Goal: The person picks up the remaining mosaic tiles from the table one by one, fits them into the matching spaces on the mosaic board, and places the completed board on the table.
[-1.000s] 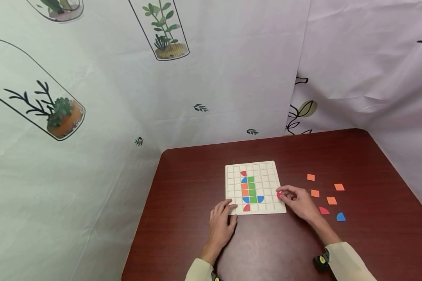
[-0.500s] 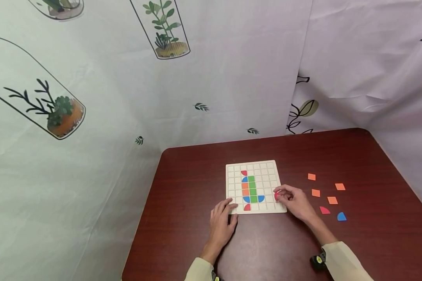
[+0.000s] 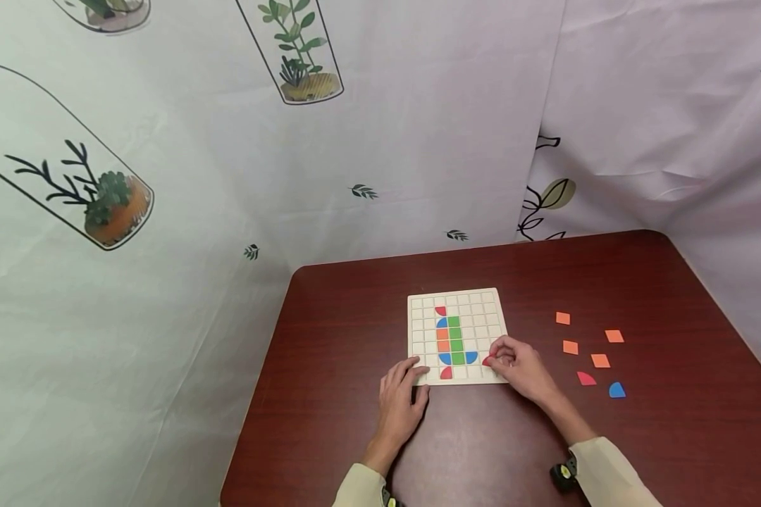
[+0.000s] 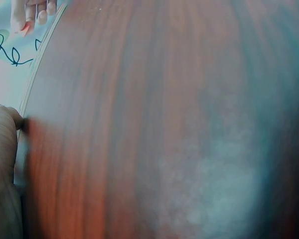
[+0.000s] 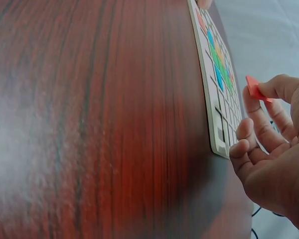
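Note:
A cream grid board (image 3: 483,321) lies on the table, with red, blue, orange and green pieces set in its squares. Over the board's right part, my right hand (image 3: 525,372) pinches a red quarter-circle piece (image 3: 487,360). The right wrist view shows this red piece (image 5: 253,88) held between thumb and index finger, raised off the board. My left hand (image 3: 398,403) lies at the front left corner, its fingers resting on the board and the thumb spread apart. Nearest the red piece among the set pieces is a blue quarter-circle (image 3: 472,357).
To the right on the dark red table (image 3: 342,317) lie several loose orange squares (image 3: 600,360), a red quarter-circle (image 3: 586,379) and a blue quarter-circle (image 3: 617,390). Behind the table hangs a pale cloth (image 3: 418,141) printed with plants.
My right hand has moved left and slightly nearer with the red quarter-circle, from the board's right edge to inside the grid. The left hand stays where it was.

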A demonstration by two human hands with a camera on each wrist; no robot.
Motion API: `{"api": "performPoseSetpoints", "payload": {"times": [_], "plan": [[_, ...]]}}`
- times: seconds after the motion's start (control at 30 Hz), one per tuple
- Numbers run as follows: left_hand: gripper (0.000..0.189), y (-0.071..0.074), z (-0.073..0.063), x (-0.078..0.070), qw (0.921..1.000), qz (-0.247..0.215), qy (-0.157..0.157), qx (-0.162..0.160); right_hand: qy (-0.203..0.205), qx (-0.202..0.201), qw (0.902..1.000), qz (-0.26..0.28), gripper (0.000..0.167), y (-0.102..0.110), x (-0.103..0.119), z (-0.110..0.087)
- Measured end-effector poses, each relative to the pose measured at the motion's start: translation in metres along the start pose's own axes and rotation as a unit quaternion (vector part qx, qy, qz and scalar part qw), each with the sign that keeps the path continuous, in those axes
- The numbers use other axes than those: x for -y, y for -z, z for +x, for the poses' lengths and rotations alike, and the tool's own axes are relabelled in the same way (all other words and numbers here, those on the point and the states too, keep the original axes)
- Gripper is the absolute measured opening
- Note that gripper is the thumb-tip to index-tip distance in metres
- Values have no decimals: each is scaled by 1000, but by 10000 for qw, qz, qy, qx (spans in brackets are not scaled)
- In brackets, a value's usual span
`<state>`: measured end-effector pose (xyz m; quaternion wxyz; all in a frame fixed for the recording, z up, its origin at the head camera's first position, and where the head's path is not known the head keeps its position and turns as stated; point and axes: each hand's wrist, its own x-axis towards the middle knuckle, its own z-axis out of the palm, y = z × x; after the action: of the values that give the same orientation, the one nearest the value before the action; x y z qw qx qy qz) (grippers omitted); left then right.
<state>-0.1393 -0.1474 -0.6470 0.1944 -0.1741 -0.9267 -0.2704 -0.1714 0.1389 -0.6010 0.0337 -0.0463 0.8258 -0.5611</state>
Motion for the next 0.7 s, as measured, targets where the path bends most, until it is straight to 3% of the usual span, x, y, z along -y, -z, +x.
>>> {"api": "performPoseSetpoints", "payload": {"times": [0.37,0.7], "plan": [[32,2,1,-1,9999,-77,67,70,160,-227,9992,-273,15,-12,1,0],[33,0,0,2,10000,-17,-70,-39,-185,-356,9969,-674,15,-18,7,0]]}}
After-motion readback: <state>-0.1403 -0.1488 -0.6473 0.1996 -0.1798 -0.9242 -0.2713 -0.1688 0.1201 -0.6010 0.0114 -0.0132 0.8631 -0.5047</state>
